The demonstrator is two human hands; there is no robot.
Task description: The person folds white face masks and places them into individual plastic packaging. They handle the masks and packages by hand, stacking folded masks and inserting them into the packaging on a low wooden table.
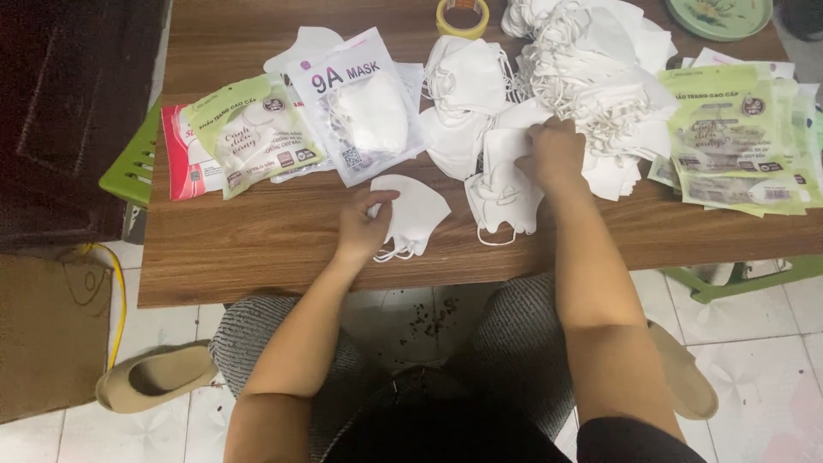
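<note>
My left hand (364, 225) presses down on a folded white face mask (418, 213) lying near the front of the wooden table (257, 240). My right hand (553, 153) pinches the top of a small stack of white masks (504, 193) just right of it. Behind my right hand sits a large heap of loose white masks (591, 77) with tangled ear loops. A second, smaller pile of masks (467, 81) lies at the centre back.
Clear mask packets (356, 103) and green-printed packets (253, 133) lie at the left; a stack of green packets (741, 141) lies at the right. A yellow tape roll (463, 15) and green plate (720, 15) sit at the back. Green stools flank the table.
</note>
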